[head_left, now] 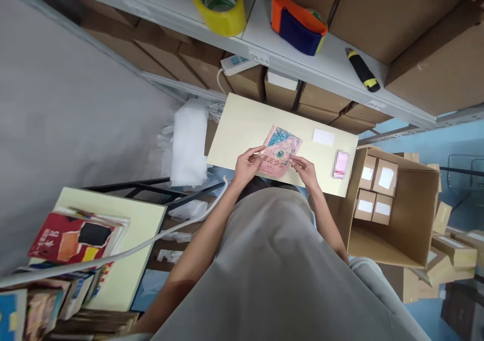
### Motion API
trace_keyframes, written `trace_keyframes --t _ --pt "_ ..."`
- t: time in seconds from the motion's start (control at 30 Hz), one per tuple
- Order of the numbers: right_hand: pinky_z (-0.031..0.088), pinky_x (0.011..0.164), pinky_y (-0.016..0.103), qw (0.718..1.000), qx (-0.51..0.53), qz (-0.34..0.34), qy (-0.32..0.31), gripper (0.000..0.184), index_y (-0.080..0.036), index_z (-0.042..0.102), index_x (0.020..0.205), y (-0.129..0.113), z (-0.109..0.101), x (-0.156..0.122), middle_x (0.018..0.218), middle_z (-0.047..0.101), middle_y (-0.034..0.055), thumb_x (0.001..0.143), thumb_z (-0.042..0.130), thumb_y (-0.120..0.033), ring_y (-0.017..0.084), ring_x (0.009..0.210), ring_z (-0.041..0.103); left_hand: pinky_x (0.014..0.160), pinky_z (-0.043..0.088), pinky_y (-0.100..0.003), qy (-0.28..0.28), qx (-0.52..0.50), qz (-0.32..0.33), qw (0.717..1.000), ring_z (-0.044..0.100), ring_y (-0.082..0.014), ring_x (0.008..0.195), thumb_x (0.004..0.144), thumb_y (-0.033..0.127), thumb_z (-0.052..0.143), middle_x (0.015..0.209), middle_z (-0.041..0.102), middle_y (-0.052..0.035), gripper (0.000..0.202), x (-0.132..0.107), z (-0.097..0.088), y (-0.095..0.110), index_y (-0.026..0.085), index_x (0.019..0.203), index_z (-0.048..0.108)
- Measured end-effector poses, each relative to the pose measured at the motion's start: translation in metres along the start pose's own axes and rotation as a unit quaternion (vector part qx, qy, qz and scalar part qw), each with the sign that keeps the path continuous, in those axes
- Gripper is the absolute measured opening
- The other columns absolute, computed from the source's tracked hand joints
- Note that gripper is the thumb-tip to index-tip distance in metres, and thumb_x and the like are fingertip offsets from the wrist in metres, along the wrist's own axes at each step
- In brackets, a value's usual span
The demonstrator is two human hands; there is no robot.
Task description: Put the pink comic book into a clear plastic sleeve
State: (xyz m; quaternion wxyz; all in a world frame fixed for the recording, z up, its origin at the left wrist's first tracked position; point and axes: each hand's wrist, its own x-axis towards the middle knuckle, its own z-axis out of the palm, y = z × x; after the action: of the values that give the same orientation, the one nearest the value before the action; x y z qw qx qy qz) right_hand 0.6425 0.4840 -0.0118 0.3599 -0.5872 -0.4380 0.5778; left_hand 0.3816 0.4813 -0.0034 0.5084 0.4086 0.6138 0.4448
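A pink book (279, 152) with a blue-green patch and Chinese lettering on its cover is held between my two hands above the pale yellow tabletop (242, 124). My left hand (249, 163) grips its left edge, thumb and fingers closed on it. On the opposite edge, my right hand (304, 171) pinches the book with bent fingers. To the right on the table lie a white card or pad (323, 137) and a pink, pixelated item (341, 164).
Yellow tape (219, 6), an orange-and-blue tape dispenser (298, 24) and a cutter (362, 70) rest on the shelf ahead. An open carton (410, 215) with small boxes stands right. Books (71, 237) pile up at lower left, near a white roll (189, 142).
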Motion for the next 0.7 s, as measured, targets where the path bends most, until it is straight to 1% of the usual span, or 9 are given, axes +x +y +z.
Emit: trace_keyframes --t 0.07,0.13,0.2,0.27,0.33,0.4,0.53,0.6,0.7 --pt "0.066 0.099 0.042 1.0 -0.012 -0.007 -0.014 0.05 -0.023 0.088 0.113 0.002 0.01 0.007 0.126 0.09 0.0128 0.082 0.089 -0.062 0.026 0.107 0.082 0.107 0.065 -0.042 0.034 -0.021 -0.016 0.999 0.081 -0.0274 0.113 0.086 0.042 0.082 0.132 0.084 -0.0138 0.051 -0.001 -0.007 -0.012 0.02 0.132 0.082" --pt "0.066 0.101 0.043 0.999 -0.03 -0.012 -0.031 0.05 -0.023 0.088 0.116 0.001 0.022 0.017 0.13 0.089 0.0141 0.083 0.088 -0.06 0.025 0.106 0.081 0.115 0.063 -0.045 0.077 -0.045 -0.034 0.995 0.08 -0.0288 0.122 0.084 0.035 0.08 0.131 0.084 -0.015 0.054 0.002 -0.016 -0.024 0.019 0.136 0.079" --pt "0.066 0.103 0.043 0.998 -0.045 -0.017 -0.05 0.051 -0.022 0.087 0.121 -0.001 0.036 0.03 0.134 0.088 0.0145 0.085 0.086 -0.059 0.024 0.108 0.08 0.12 0.06 -0.048 0.107 -0.052 -0.047 0.992 0.079 -0.0303 0.127 0.083 0.031 0.078 0.131 0.084 -0.0152 0.052 0.009 -0.026 -0.036 0.019 0.133 0.079" --pt "0.066 0.105 0.043 0.996 -0.054 -0.015 -0.068 0.053 -0.022 0.086 0.123 -0.004 0.053 0.049 0.136 0.087 0.0145 0.084 0.085 -0.059 0.025 0.113 0.08 0.124 0.058 -0.05 0.127 -0.048 -0.053 0.989 0.079 -0.0312 0.129 0.082 0.029 0.077 0.132 0.084 -0.0141 0.044 0.021 -0.038 -0.046 0.019 0.125 0.081" --pt "0.066 0.105 0.044 0.995 -0.063 -0.006 -0.078 0.053 -0.022 0.085 0.12 -0.004 0.074 0.072 0.134 0.087 0.0147 0.083 0.085 -0.059 0.026 0.116 0.081 0.126 0.057 -0.051 0.147 -0.05 -0.061 0.986 0.078 -0.0319 0.129 0.081 0.027 0.078 0.13 0.085 -0.0127 0.039 0.039 -0.051 -0.055 0.02 0.119 0.082" --pt "0.067 0.104 0.044 0.995 -0.074 0.005 -0.073 0.051 -0.022 0.084 0.117 -0.004 0.099 0.097 0.132 0.087 0.0149 0.081 0.085 -0.057 0.026 0.117 0.08 0.126 0.057 -0.052 0.162 -0.06 -0.074 0.982 0.077 -0.0329 0.129 0.08 0.024 0.078 0.128 0.084 -0.0128 0.039 0.064 -0.065 -0.064 0.02 0.118 0.083" --pt "0.065 0.102 0.042 0.995 -0.092 0.04 -0.023 0.045 -0.019 0.084 0.114 -0.003 0.15 0.147 0.123 0.088 0.0137 0.08 0.081 -0.047 0.025 0.112 0.079 0.131 0.053 -0.055 0.176 -0.061 -0.098 0.978 0.074 -0.0363 0.134 0.075 0.018 0.078 0.134 0.079 -0.0173 0.04 0.121 -0.092 -0.085 0.018 0.115 0.084" --pt "0.064 0.099 0.041 0.993 -0.099 0.064 0.005 0.044 -0.017 0.084 0.115 -0.002 0.171 0.169 0.114 0.089 0.0125 0.079 0.079 -0.043 0.023 0.103 0.078 0.134 0.05 -0.057 0.167 -0.071 -0.103 0.978 0.072 -0.0381 0.138 0.073 0.015 0.077 0.136 0.078 -0.0178 0.042 0.148 -0.1 -0.097 0.018 0.115 0.084" --pt "0.062 0.092 0.039 0.986 -0.123 0.1 0.054 0.046 -0.014 0.084 0.114 0.002 0.194 0.191 0.103 0.088 0.011 0.078 0.077 -0.042 0.022 0.093 0.076 0.138 0.045 -0.061 0.117 -0.095 -0.098 0.984 0.069 -0.0404 0.144 0.073 0.013 0.077 0.138 0.079 -0.0166 0.048 0.176 -0.108 -0.113 0.02 0.121 0.083"
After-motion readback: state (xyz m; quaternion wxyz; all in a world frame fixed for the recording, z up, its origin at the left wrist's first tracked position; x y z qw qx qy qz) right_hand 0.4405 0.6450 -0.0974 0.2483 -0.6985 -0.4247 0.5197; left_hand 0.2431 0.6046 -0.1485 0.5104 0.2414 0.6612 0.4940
